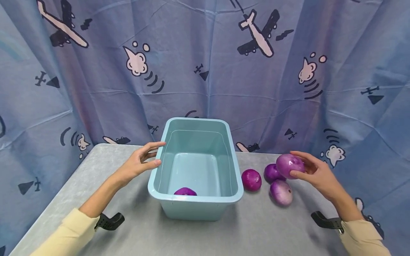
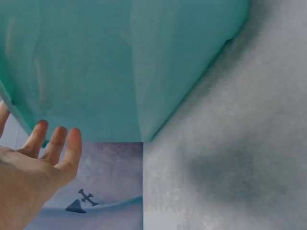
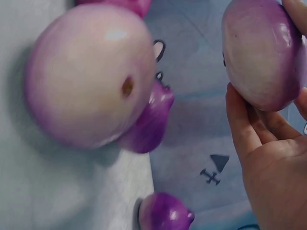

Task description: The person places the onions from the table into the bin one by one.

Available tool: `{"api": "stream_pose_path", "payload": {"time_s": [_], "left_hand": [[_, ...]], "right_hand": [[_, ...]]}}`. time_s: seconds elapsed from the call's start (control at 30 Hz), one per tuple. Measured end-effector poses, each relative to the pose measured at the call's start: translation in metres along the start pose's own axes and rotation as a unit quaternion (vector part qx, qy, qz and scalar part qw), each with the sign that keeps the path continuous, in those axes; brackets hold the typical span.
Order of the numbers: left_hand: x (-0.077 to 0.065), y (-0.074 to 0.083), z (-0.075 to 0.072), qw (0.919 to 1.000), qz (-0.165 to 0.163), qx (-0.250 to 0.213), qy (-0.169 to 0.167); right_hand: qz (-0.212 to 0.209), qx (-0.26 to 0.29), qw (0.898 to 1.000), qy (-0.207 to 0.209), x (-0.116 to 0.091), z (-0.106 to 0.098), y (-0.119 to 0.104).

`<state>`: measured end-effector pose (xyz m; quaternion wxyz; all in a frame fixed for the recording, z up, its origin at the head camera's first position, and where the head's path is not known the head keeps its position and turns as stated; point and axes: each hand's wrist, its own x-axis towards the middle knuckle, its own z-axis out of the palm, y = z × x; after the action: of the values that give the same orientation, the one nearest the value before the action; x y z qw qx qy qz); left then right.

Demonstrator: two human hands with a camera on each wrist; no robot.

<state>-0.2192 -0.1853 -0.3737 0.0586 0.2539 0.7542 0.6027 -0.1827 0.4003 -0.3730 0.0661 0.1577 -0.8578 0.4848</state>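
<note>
Onions about a pale blue, rectangular plastic tub (image 1: 193, 210), our landmark. Right of the tub, we see the right hand (image 1: 317, 174) gripping a glossy, round purple onion (image 1: 288, 165) between thumb and fingers, raised near a dark purple onion (image 1: 271, 173) and a pale, purple-white onion (image 1: 281, 193); a round, magenta onion (image 1: 251, 180) lies nearer the tub's right wall. Left of the tub, the left hand (image 1: 141, 163) has relaxed fingers at the rim; how firmly they touch, we cannot tell. Inside the tub, a partly hidden purple onion (image 1: 185, 191) lies near the front wall. We judge that a loosened grip could let the smooth onion slip and set its neighbours rolling; a low leftward pass could strike the tub's raised right rim. Behind the tub, the grey, flat surface (image 1: 262, 231) appears to end close to the tub's base, before a blue, airplane-printed fabric curtain (image 1: 189, 46); in front of the tub, we find wider room.
</note>
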Motion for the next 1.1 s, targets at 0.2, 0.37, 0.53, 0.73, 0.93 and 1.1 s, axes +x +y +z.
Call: {"api": "stream_pose_path", "payload": {"time_s": [0.2, 0.37, 0.53, 0.73, 0.93, 1.1], "left_hand": [[0.004, -0.001, -0.001, 0.9998, 0.002, -0.006, 0.021], [0.004, -0.004, 0.002, 0.9992, 0.01, -0.022, 0.03], [0.003, -0.006, 0.005, 0.9989, 0.016, -0.025, 0.035], [0.002, -0.005, 0.006, 0.9987, 0.013, -0.027, 0.041], [0.001, -0.003, 0.006, 0.9989, 0.003, -0.022, 0.041], [0.001, -0.003, 0.006, 0.999, 0.001, -0.021, 0.039]], "right_hand": [[-0.008, 0.033, 0.999, 0.0, 0.012, 0.014, -0.011], [-0.014, 0.034, 0.999, -0.006, 0.019, 0.024, -0.018], [-0.034, 0.054, 0.998, -0.011, 0.026, 0.034, -0.024], [-0.056, 0.086, 0.994, -0.024, 0.035, 0.046, -0.033], [-0.062, 0.078, 0.995, -0.029, 0.043, 0.054, -0.044], [-0.066, 0.073, 0.995, -0.033, 0.051, 0.058, -0.055]]}}
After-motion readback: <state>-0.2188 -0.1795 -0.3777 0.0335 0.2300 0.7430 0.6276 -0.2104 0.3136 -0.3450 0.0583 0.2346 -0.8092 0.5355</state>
